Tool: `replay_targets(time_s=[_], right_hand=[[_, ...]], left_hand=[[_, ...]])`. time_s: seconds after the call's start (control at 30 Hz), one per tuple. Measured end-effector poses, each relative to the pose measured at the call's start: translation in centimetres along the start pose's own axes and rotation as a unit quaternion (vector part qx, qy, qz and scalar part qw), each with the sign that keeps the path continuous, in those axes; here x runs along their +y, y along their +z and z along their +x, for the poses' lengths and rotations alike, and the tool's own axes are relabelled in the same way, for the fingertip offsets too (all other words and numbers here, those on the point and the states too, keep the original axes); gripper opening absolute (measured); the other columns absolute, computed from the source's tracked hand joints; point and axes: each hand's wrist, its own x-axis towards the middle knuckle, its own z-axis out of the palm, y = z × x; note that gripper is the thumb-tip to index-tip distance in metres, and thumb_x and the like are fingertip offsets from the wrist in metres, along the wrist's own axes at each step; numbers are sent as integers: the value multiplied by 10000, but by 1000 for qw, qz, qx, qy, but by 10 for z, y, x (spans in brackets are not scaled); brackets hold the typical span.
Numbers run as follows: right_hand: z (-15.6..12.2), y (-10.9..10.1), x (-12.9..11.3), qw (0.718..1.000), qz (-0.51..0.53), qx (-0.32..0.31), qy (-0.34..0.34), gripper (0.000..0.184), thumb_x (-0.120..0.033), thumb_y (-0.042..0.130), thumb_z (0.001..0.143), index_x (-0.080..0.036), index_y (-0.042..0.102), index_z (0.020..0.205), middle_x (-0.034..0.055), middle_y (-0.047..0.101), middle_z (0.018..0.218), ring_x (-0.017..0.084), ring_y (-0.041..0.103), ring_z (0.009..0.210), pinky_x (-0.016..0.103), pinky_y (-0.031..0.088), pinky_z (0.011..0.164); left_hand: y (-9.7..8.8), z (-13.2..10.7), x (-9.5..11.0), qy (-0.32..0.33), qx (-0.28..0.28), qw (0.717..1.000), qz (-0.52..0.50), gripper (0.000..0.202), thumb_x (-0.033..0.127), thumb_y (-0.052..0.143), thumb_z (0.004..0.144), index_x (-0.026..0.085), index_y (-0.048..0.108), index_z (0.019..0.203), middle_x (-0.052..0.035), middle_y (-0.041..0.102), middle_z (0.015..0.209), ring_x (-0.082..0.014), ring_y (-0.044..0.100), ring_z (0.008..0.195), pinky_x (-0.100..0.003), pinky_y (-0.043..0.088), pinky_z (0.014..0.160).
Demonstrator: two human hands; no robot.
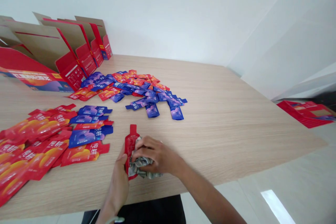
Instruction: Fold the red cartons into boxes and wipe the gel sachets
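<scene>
Near the table's front edge, my left hand is closed on a red pouch with a narrow spout-like tab at its top. The pouch stands roughly upright, its printed face partly covered. My right hand grips a crumpled grey-white patterned cloth and presses it against the right side of the pouch. Left of my hands lie larger red pouches with orange fruit prints, and blue pouches among them. Beyond my hands spreads a loose pile of smaller blue and red packets.
Several open red cardboard boxes stand in a row at the back left, flaps raised. A white wall borders the table at the back. Off the table's right end is another red box, above a pale tiled floor.
</scene>
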Motion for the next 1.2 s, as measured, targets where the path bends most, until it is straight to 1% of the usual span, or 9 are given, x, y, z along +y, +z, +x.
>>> replay_targets(time_s=[0.13,0.27,0.4,0.53,0.63,0.73,0.9,1.03,1.2], right_hand=[[2,4,-1,993,-20,-69,-94,137,-311,705,1056,-194,753,1109,81,703,1154,165,673,1162,279,539,1117],[2,6,-1,993,-51,-55,-88,106,-293,713,1047,-216,751,1109,75,707,1145,170,674,1161,283,554,1096],[1,4,-2,992,-26,120,-21,86,-271,688,1044,-214,729,1092,86,698,1105,197,681,1081,322,607,986],[3,-6,-6,955,44,290,49,92,-212,682,986,-228,734,1060,61,663,1042,190,691,970,315,615,893],[6,-14,-9,931,59,348,90,102,-180,688,952,-237,734,1024,45,661,1020,183,695,943,312,608,877],[6,-18,-10,927,63,356,96,57,-215,693,967,-237,732,1003,45,667,1001,190,699,942,318,611,862],[0,-19,-6,959,71,275,10,155,-361,669,1050,-224,743,1040,60,676,1040,176,699,964,300,619,876],[-4,-11,0,993,-10,96,-63,180,-372,661,1083,-222,757,1062,71,720,1084,167,699,1040,297,604,981],[2,6,0,985,-83,-104,-107,126,-333,703,1063,-247,779,1114,42,748,1186,164,678,1135,300,569,1084]], left_hand=[[-4,7,16,-25,-10,998,-50,388,327,739,758,182,800,1112,-70,799,822,-344,748,1010,-361,637,738],[-2,9,16,-53,-21,993,-108,582,414,789,686,142,786,1201,-104,822,944,-331,761,995,-345,642,725],[-7,11,16,-100,-6,986,-130,693,308,924,607,180,781,1272,-97,821,1102,-269,760,996,-280,647,775],[-20,14,15,-141,-95,956,-238,770,189,977,622,129,741,1352,-67,774,988,-160,727,817,-202,626,692],[-21,13,12,-150,-119,911,-367,631,82,899,694,127,747,1305,-15,706,845,-97,687,708,-129,570,613],[-12,11,13,-188,-40,911,-364,377,35,676,872,176,770,1209,-51,746,869,-128,748,765,-178,621,714],[6,5,21,-210,57,943,-252,402,137,461,1063,175,712,1375,-91,836,993,-192,809,924,-297,649,924],[9,0,23,-186,37,952,-242,421,269,470,1079,143,695,1411,-121,849,1067,-253,809,1041,-368,646,980],[1,-1,6,-144,-29,972,-184,568,463,676,962,138,695,1428,-142,840,1136,-312,802,1089,-402,671,931]])
